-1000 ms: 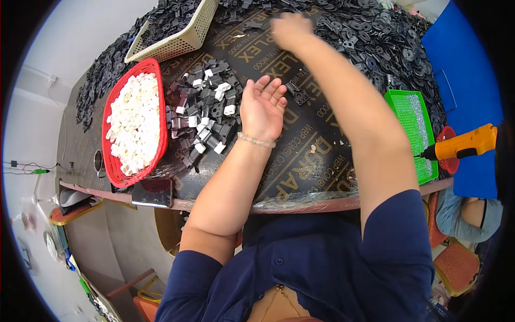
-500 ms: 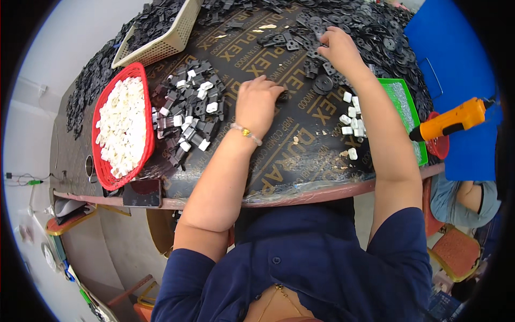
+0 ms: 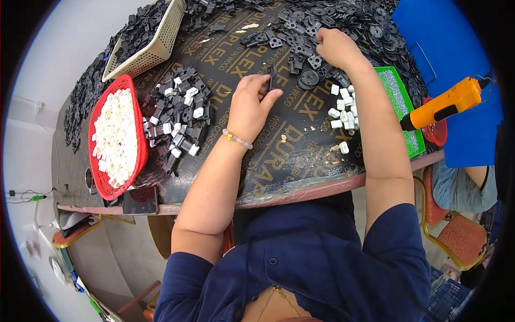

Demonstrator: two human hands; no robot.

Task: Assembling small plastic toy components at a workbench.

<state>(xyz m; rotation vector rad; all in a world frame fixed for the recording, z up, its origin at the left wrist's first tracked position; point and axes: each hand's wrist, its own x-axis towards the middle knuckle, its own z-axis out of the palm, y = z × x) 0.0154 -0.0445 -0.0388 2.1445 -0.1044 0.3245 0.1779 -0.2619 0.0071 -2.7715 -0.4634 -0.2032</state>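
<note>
My left hand (image 3: 250, 104) is over the middle of the table, gripping a small black plastic part (image 3: 273, 78) upright between thumb and fingers. At the near edge of a heap of black plastic parts (image 3: 300, 40) is my right hand (image 3: 339, 49), its fingers curled together and pointing left. Flat pieces with holes lie by its fingertips; what is in them, if anything, is hidden. Loose round black discs (image 3: 308, 79) lie just below that hand. Beside my right forearm sits a cluster of small white blocks (image 3: 343, 107).
A red basket (image 3: 140, 134) of white pieces stands left, next to black parts with white blocks (image 3: 179, 115). Far left is a cream basket (image 3: 153, 59). At right are a green tray (image 3: 421, 146) of small metal pieces, an orange electric screwdriver (image 3: 445, 104) and a red bowl (image 3: 441, 134). A phone (image 3: 140, 200) lies at the front edge.
My left hand has turned, so its thumb and the upright black part now show. My right hand stays at the heap, its fingers slightly lower. The view has shifted a little.
</note>
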